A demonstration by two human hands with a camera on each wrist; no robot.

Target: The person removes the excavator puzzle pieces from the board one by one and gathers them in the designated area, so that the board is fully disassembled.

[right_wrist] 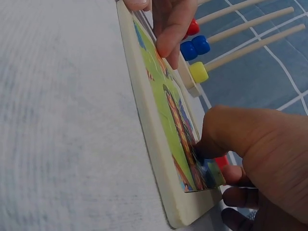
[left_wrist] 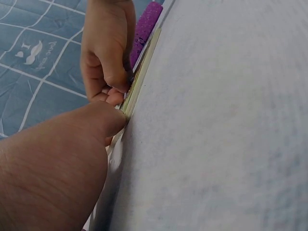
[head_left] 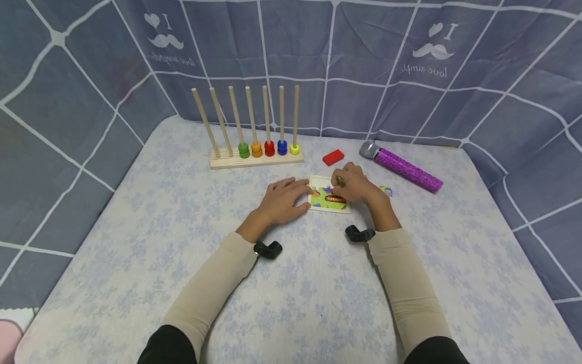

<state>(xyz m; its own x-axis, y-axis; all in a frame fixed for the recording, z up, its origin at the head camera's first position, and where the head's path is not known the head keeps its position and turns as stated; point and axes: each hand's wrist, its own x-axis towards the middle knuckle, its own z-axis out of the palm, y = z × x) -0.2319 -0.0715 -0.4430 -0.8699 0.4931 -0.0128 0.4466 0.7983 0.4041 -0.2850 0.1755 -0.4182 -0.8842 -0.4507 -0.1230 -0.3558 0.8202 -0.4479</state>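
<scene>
A small picture puzzle in a pale wooden frame lies flat between the hands. Its green picture includes a long orange-brown caterpillar. My left hand rests at the frame's left side, fingers extended, with fingertips over that edge. Above the puzzle's right part, my right hand pinches a small puzzle piece between thumb and fingers, near the upper right corner. Fingers hide much of this piece and the picture beneath. Another small puzzle piece lies on the table beside the right wrist.
Behind the puzzle is a red block. A purple glittery microphone lies to the right. At the back left stands a wooden peg rack with coloured beads on several pegs. A grey checked curtain hangs behind the table.
</scene>
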